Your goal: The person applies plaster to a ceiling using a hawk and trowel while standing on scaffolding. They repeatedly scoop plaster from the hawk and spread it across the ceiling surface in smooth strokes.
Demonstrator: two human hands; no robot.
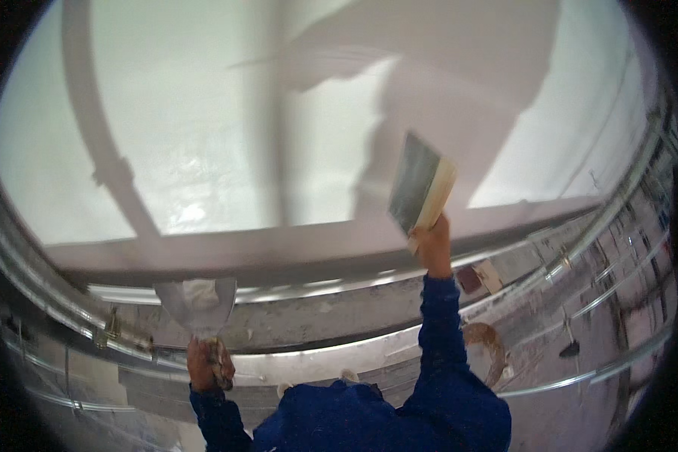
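In my right hand point(434, 245), fingers closed, is a wide smoothing blade point(414, 184) with a grey metal face and a pale wood-coloured back edge. It is raised and tilted in front of the white wall point(203, 151); whether it touches the surface I cannot tell. My left hand point(209, 363), lower down, is wrapped round the handle of a broad putty knife point(175, 301). A lump of white putty point(200, 292) lies on that flared blade, which is held face up. Both forearms wear blue sleeves.
A plank walkway point(316, 369) runs below me. Metal scaffold tubes point(45, 279) curve along the left and right, joined by clamps point(115, 329). On the right lie a brown ring-shaped thing point(490, 350) and a small dark red block point(469, 280). Shadows fall across the wall.
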